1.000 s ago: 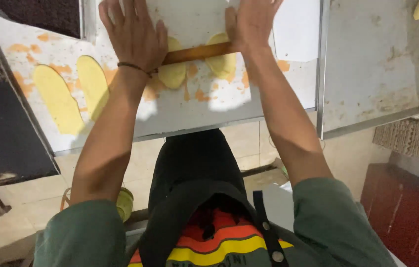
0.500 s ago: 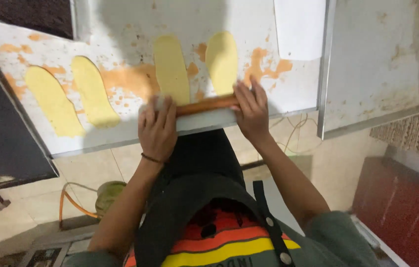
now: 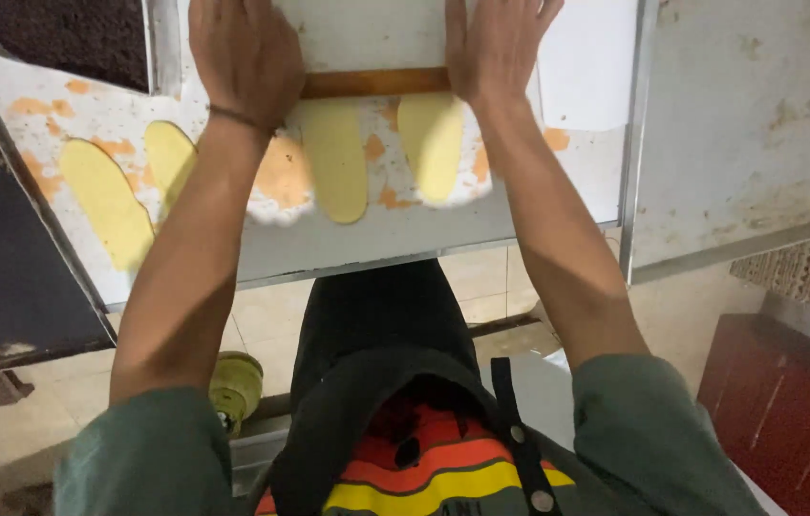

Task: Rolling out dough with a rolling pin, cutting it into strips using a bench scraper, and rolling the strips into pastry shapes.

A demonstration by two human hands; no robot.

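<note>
Both the left hand [image 3: 245, 59] and right hand [image 3: 498, 50] are lying flat, fingers spread, pressing a wooden rolling pin [image 3: 374, 83] lying across the floured bench [image 3: 558, 191], just beyond two yellow dough ovals [image 3: 333, 161]

hands [image 3: 372, 57] flat on rolling pin [image 3: 374, 82], dough ovals [image 3: 335, 158]
</note>
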